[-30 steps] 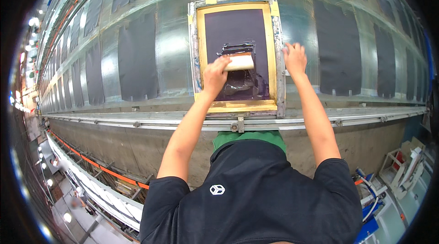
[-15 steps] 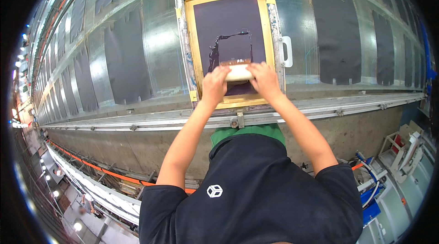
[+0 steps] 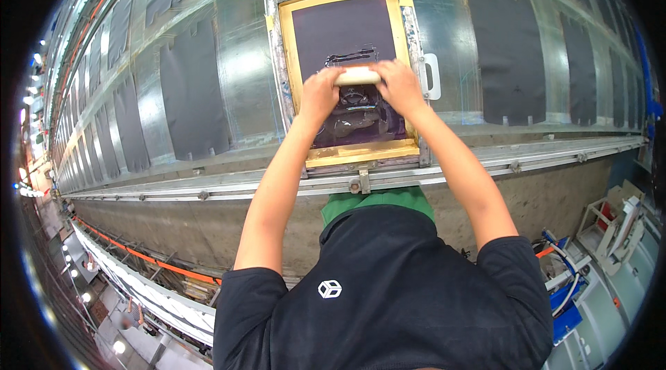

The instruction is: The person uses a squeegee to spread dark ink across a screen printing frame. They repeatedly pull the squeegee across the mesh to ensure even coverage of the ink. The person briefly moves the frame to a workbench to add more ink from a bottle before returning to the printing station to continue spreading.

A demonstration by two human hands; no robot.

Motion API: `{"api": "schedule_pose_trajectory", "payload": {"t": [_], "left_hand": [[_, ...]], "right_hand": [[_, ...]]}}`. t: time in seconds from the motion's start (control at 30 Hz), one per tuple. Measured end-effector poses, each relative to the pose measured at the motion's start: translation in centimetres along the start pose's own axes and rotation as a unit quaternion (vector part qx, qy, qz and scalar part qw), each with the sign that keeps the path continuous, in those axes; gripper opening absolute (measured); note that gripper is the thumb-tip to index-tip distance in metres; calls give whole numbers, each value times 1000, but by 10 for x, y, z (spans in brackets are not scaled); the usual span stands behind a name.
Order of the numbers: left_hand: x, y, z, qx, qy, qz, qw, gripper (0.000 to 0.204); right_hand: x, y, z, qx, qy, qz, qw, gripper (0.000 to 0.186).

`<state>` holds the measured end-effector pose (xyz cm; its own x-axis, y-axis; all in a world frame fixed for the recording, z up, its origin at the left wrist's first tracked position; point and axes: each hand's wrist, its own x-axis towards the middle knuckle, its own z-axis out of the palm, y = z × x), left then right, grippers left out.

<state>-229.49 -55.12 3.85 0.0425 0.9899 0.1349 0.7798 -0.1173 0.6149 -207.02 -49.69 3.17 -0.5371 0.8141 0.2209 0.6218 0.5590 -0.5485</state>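
Note:
Both of my hands grip a squeegee [image 3: 358, 76] with a pale, thick handle, one at each end. My left hand [image 3: 321, 97] is closed round its left end, and my right hand [image 3: 401, 88] round its right end. Under it lies a screen printing frame [image 3: 413, 44], edged inside with yellow tape and holding dark mesh [image 3: 340, 20]. Glossy dark ink [image 3: 354, 122] is smeared on the mesh on the near side of the squeegee, with a thin streak beyond it. The squeegee's blade edge is mostly hidden by the handle and my fingers.
A white handle [image 3: 431, 76] sticks out from the frame's right side. Dark fabric pieces [image 3: 194, 89] lie in rows along the long glossy table, with another dark piece [image 3: 505, 51] to the right. A metal rail [image 3: 485, 166] runs along the table's near edge.
Both hands have pushed the squeegee away from me, from the near part of the mesh to about its middle. More wet ink now shows on the near side of it.

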Motion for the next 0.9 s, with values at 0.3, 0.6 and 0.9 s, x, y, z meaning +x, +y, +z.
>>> {"api": "schedule_pose_trajectory", "payload": {"t": [0.3,0.6,0.9], "left_hand": [[-136,39,10,53,-24,18,998,48],[-153,35,15,43,-26,54,997,49],[-190,24,-33,30,-8,35,999,56]], "right_hand": [[-106,-25,-19,170,-123,7,978,46],[-17,114,-2,144,117,313,931,29],[25,35,-26,78,187,281,938,21]]}}
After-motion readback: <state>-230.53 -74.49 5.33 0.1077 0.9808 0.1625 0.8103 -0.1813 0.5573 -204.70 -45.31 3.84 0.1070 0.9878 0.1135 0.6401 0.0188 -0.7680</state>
